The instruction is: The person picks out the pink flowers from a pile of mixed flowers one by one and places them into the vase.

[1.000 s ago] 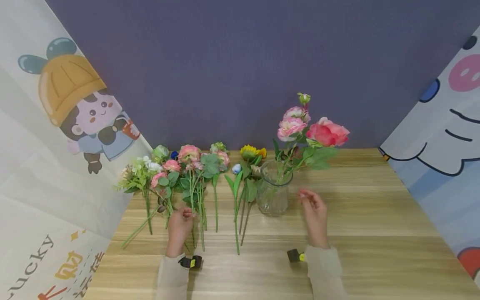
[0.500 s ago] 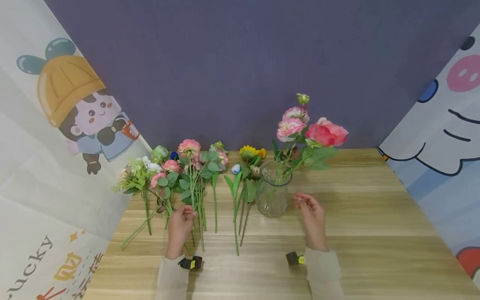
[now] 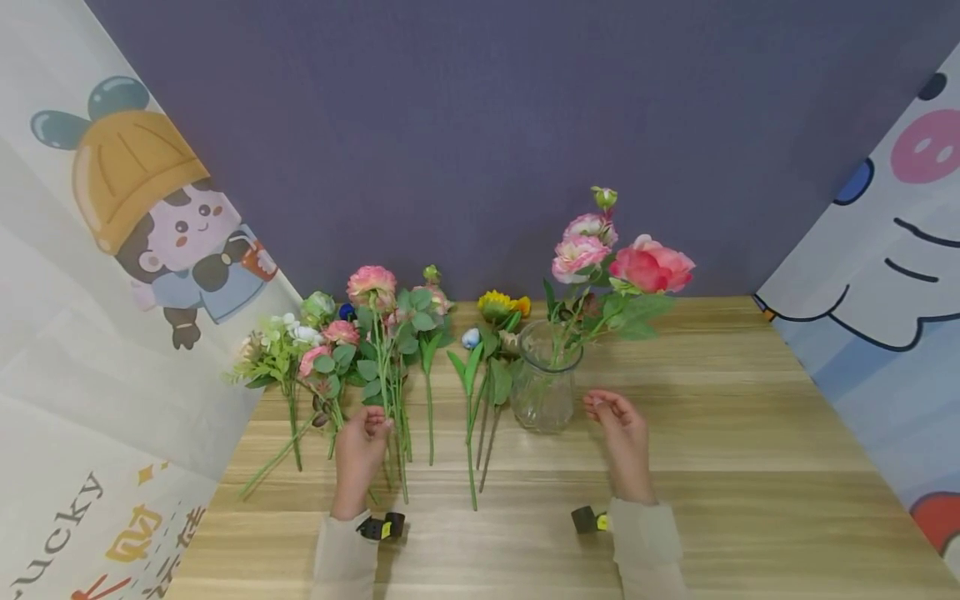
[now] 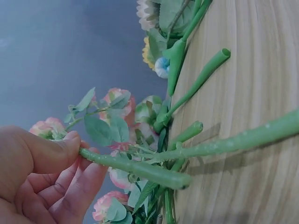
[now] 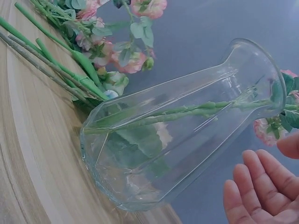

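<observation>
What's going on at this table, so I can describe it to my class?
A person is handling flowers. Their left grip pinches a green stem, while the right grip holds nothing, close beside a clear glass vase. The vase stands upright on the table with pink flowers already in it. More flowers, including a yellow sunflower and a pale blue bud, lie loose to the left of the vase.
</observation>
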`<state>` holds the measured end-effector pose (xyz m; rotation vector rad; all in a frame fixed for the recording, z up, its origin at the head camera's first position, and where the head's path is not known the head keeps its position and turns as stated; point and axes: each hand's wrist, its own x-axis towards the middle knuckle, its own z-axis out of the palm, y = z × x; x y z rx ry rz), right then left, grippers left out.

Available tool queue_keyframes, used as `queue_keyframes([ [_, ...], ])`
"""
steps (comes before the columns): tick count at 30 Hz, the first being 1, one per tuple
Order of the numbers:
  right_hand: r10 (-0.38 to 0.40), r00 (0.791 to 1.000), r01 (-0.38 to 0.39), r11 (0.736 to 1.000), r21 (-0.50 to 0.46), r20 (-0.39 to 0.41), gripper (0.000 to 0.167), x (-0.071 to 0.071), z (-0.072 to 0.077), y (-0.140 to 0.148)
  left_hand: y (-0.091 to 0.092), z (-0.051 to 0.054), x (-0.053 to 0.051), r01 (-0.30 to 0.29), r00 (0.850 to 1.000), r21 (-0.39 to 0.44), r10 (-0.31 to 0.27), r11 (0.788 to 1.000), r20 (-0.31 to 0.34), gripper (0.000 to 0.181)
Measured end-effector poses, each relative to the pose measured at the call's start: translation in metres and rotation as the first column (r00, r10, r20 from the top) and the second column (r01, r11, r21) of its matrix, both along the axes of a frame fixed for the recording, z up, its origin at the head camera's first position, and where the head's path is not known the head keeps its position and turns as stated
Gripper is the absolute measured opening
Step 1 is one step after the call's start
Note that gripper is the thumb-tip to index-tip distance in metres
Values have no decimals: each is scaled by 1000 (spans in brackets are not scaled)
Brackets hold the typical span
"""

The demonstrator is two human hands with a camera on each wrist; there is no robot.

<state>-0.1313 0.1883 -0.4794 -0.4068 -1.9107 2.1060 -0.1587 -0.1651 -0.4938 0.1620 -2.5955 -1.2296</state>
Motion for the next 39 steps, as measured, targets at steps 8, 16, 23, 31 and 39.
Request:
queue_keyframes([
  [8, 11, 1000, -11, 1000, -23, -21, 21, 0, -1, -1, 6, 2, 2, 20, 996, 78, -13, 997, -93, 19],
  [16, 34, 999, -34, 999, -14, -23, 22, 1, -2, -6, 17, 2, 3, 72, 983, 94, -55, 993, -174, 18],
  [23, 83, 996, -82, 996, 16, -32, 21, 1, -3, -14, 30, 8, 8, 119, 970, 124, -89, 985, -227, 16],
  [31, 135, 991, -134, 989, 56, -6, 28, 3, 0, -22, 46, 17, 15, 147, 961, 141, -108, 979, -253, 16],
  [39, 197, 977, -191, 978, 87, -75, 25, 3, 4, -29, 59, 23, 20, 225, 939, 161, -169, 961, -301, 17],
])
